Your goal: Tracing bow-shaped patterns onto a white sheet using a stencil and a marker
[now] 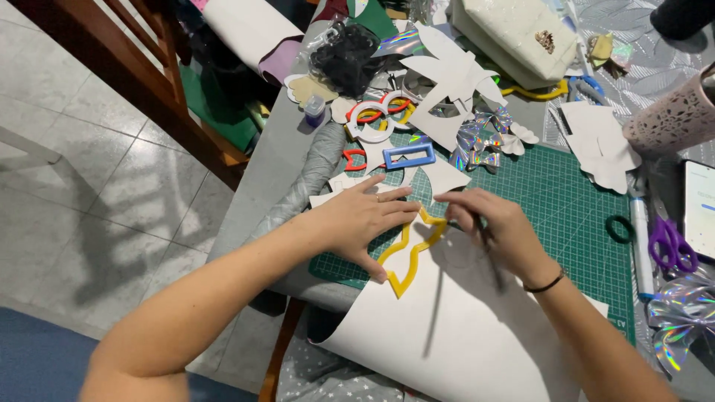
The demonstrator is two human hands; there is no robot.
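Note:
My left hand (365,219) lies flat with fingers spread on a yellow outline template (411,257), pinning it to a large white sheet (462,335). The sheet hangs over the near edge of a green cutting mat (573,201). My right hand (499,227) is closed around a dark pencil (488,249), its tip against the template's upper right edge. A black band circles my right wrist.
White cut-out shapes (447,82), red, white and blue plastic templates (408,154) and holographic bows (484,138) lie at the back. Purple scissors (670,246), a phone (700,208), a pink perforated cup (674,119) and a white pen (640,238) sit right. A wooden chair (149,82) stands left.

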